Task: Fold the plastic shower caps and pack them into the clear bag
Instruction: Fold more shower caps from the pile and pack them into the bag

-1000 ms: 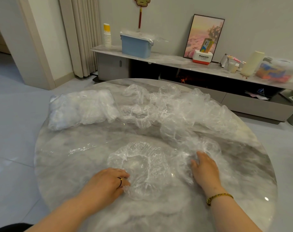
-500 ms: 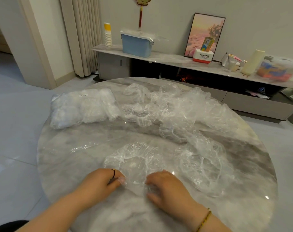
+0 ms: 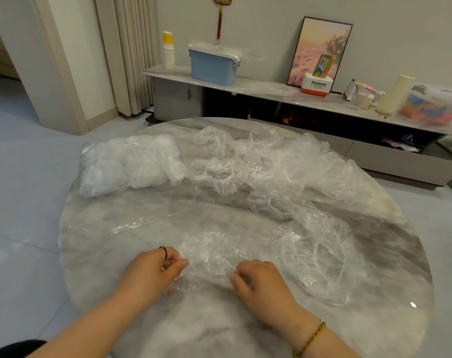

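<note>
A clear plastic shower cap (image 3: 209, 254) lies crumpled on the round marble table (image 3: 121, 244) close to me. My left hand (image 3: 152, 272) pinches its near left edge, and my right hand (image 3: 261, 282) pinches its near right edge. Another loose cap (image 3: 320, 257) lies just to the right of it. A heap of several more caps (image 3: 276, 171) covers the far right half of the table. The clear bag (image 3: 126, 164), stuffed with caps, sits at the far left of the table.
Behind the table runs a low marble-topped cabinet (image 3: 271, 89) with a blue box (image 3: 212, 65), stacked paper cups (image 3: 168, 51), a framed picture (image 3: 320, 47) and other items. Tiled floor lies to the left.
My right hand left the cap on the right and came over to the near cap's front edge. Both hands now pinch that edge and have gathered it toward me.
</note>
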`<state>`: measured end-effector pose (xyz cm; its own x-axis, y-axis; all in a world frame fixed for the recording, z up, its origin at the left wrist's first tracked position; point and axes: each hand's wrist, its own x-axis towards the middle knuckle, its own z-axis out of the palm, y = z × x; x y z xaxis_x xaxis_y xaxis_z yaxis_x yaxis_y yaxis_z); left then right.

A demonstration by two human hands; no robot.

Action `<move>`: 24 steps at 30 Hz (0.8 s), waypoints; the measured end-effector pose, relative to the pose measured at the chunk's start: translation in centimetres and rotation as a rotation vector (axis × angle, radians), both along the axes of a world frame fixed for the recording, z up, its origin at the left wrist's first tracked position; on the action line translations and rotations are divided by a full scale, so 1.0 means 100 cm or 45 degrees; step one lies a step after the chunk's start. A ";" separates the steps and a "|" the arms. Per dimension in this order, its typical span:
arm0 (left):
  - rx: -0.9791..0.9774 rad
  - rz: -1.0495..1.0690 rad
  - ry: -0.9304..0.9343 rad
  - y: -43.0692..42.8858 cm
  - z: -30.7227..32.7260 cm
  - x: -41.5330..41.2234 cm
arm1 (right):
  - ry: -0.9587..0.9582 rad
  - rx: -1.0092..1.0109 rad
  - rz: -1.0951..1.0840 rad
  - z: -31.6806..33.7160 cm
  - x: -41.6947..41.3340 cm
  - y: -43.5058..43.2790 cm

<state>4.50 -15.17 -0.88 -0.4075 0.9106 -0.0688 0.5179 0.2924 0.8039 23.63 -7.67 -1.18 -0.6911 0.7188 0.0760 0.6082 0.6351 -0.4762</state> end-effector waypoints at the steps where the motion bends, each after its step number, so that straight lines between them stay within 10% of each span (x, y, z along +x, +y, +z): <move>1: -0.007 0.026 0.044 0.000 0.002 0.001 | 0.028 -0.088 -0.076 0.000 -0.001 0.003; 5: -0.069 0.045 0.530 0.001 0.008 0.007 | 0.106 -0.328 -0.267 0.002 -0.002 0.011; 11: 0.546 -0.500 1.188 0.008 -0.031 0.019 | -0.101 -0.152 -0.249 -0.008 -0.005 0.011; 17: -0.014 -0.772 1.112 0.008 -0.040 0.020 | -0.210 0.190 -0.366 -0.014 -0.009 0.011; 24: -0.120 -0.795 1.092 0.015 -0.033 0.019 | -0.086 0.431 0.036 -0.027 -0.008 -0.003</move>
